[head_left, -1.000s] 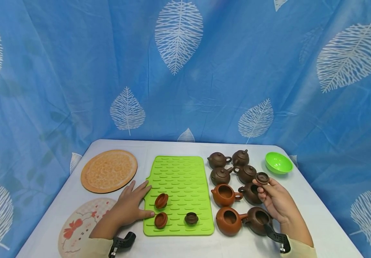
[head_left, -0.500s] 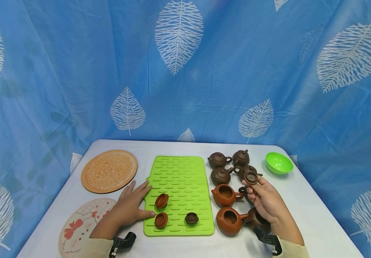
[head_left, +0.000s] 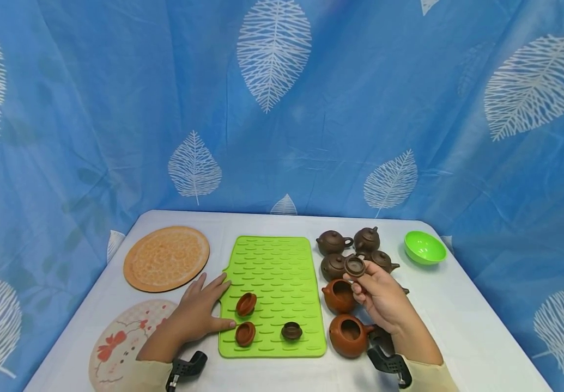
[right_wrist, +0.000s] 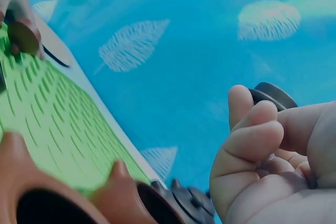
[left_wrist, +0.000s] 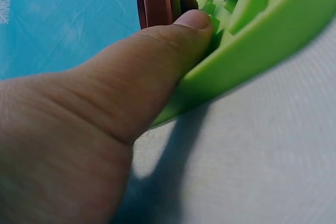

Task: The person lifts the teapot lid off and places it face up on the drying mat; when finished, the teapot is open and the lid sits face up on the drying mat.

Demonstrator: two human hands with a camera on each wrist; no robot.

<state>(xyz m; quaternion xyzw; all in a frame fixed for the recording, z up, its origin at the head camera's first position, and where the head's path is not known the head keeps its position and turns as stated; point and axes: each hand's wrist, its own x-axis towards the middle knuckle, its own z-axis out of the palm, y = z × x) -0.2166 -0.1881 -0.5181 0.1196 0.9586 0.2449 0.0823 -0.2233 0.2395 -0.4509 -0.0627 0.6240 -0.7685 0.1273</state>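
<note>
Presently the right hand (head_left: 383, 299) grasps a dark lid (head_left: 355, 267) between curled fingers and thumb, its hollow side showing, raised over the teapots at the right of the desk (head_left: 473, 332). Nearest below it are a dark teapot (head_left: 332, 267) and a reddish open teapot (head_left: 339, 307). Across the desk the left hand (head_left: 195, 310) rests with fingers spread, grasping nothing, touching the left edge of the green mat (head_left: 274, 272), beside two reddish lids (head_left: 246, 305).
</note>
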